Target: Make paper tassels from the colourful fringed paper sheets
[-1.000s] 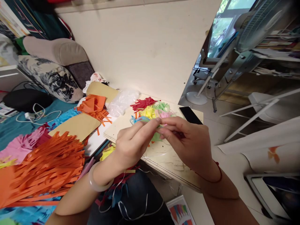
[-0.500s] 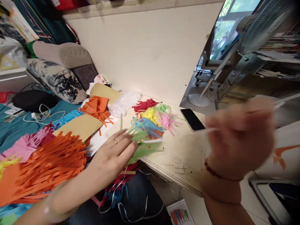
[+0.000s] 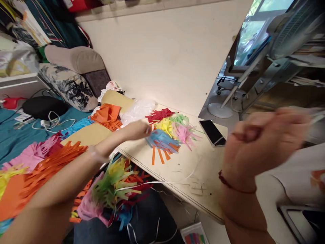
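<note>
My left hand (image 3: pixel 138 130) reaches over the table to the left end of a blue tissue-paper tassel (image 3: pixel 164 138). Its fingers are closed; what they hold, if anything, is hidden. Orange strips (image 3: pixel 161 156) stick out under the blue tassel. Raised at the right, my right hand (image 3: pixel 266 142) is closed on a thin white ribbon, blurred near the fist. The ribbon (image 3: pixel 149 183) runs from a green and yellow tassel (image 3: pixel 114 186) on my lap towards the right. Pink, red and blue fringes lie with that tassel.
Red (image 3: pixel 161 115), yellow (image 3: pixel 165 127), green (image 3: pixel 179 118) and pink (image 3: pixel 185 134) tassels lie on the table (image 3: pixel 182 189), with a phone (image 3: pixel 212 132) to their right. Orange fringed paper (image 3: pixel 56 169) covers the left side. A fan (image 3: pixel 286 37) stands beyond the table.
My left hand has moved up to the blue tassel. The green tassel has gone from the table to my lap. My right hand stays raised, slightly further right.
</note>
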{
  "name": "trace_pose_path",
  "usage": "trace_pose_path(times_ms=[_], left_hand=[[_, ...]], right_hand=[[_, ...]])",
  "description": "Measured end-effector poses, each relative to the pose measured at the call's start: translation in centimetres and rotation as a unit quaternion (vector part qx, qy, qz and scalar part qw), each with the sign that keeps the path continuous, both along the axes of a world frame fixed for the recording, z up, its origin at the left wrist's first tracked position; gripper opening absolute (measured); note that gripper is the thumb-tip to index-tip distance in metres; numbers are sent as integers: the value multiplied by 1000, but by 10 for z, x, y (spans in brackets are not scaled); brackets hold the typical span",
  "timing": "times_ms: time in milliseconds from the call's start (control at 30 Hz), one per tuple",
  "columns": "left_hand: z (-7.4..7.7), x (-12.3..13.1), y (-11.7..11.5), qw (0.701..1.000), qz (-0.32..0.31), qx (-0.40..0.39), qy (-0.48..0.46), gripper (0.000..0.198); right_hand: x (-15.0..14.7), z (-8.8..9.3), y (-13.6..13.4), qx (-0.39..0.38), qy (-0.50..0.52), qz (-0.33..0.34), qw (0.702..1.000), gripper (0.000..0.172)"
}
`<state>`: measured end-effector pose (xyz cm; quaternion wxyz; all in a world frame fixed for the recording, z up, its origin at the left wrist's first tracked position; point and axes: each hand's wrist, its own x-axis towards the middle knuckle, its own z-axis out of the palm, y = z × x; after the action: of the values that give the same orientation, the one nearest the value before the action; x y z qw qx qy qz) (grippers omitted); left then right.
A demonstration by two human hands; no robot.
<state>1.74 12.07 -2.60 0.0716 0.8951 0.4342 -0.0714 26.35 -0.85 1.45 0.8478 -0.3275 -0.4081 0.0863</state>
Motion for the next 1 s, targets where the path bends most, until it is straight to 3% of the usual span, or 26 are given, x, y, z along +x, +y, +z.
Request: trace_pose_path(times_ms=[67,167,233,333,500,667,767,900,1000], left_hand=[[7,51,41,997,33,59,-28,27],[1,114,83,995,55,73,-48,34],[-7,139,99,994,54,68,-62,35],[-16,152,111,995,42,57,-76,36],[-9,124,101,992,-28,59,-107,30],[-2,71,49,980,-174,-52,-84,27],[-9,43,26,978,-181,-85,-60,35],[2,20,35,976,-169,-91,-101,23],[23,7,46,950,-177,-112,-232,20]], right_hand=[[-28,-4,12,22,13,22,999,15],[-41,-17,20,-16,-27,54,998,7],[-36,-23,22,-18,-45,35,998,4],[-26,-24,22,2,-51,15,999,4],[-27,-18,16,13,-66,8,998,7],[-31,-17,9,30,-96,1,995,9],[-34,-19,7,47,-126,18,991,8],[-37,-22,5,34,-152,21,988,7],[-36,-24,6,11,-149,13,989,5]])
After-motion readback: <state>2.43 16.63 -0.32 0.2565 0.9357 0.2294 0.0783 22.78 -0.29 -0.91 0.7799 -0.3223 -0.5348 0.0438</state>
